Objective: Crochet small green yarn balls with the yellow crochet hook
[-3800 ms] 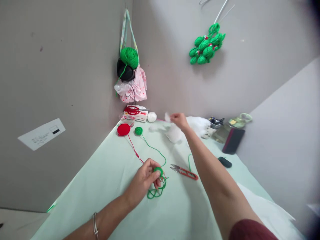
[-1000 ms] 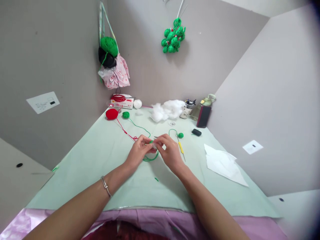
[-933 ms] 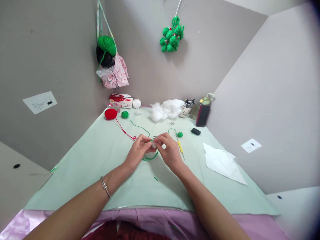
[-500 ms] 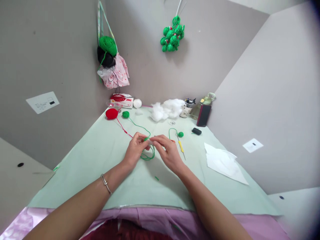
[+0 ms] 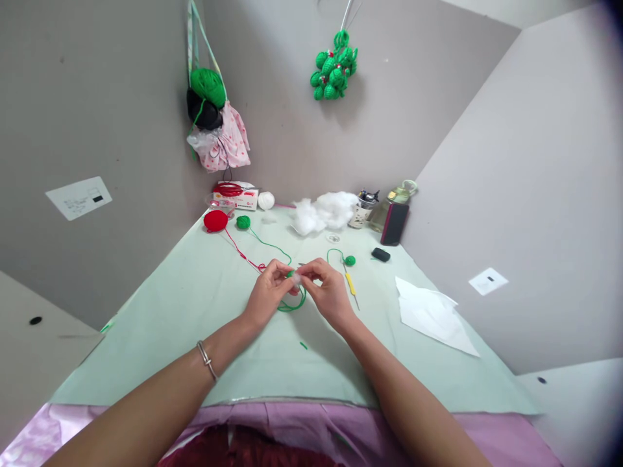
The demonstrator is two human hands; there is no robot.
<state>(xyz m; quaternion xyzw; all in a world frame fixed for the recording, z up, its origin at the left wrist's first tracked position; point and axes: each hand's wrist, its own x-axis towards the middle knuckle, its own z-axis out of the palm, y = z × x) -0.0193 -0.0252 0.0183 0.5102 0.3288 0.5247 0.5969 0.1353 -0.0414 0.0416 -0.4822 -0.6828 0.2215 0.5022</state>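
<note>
My left hand (image 5: 267, 296) and my right hand (image 5: 327, 292) meet over the middle of the pale green table cover (image 5: 195, 318). Both pinch a small green crochet piece (image 5: 291, 275) with a tuft of white stuffing at its opening. Loops of green yarn (image 5: 292, 305) hang from the piece onto the cover. The strand runs back to a small green yarn ball (image 5: 243, 222). A red strand leads to a red yarn ball (image 5: 215, 220).
A yellow-handled crochet hook (image 5: 351, 285) and a green crochet ball (image 5: 349, 261) lie right of my hands. White stuffing (image 5: 321, 211), a cup, a bottle and a dark phone stand at the back. White paper (image 5: 431, 314) lies right. Green crochet pieces (image 5: 335, 68) hang on the wall.
My right hand came back from the stuffing pile with a tuft and joined my left hand at the green piece. Over the last second the hands only shift slightly.
</note>
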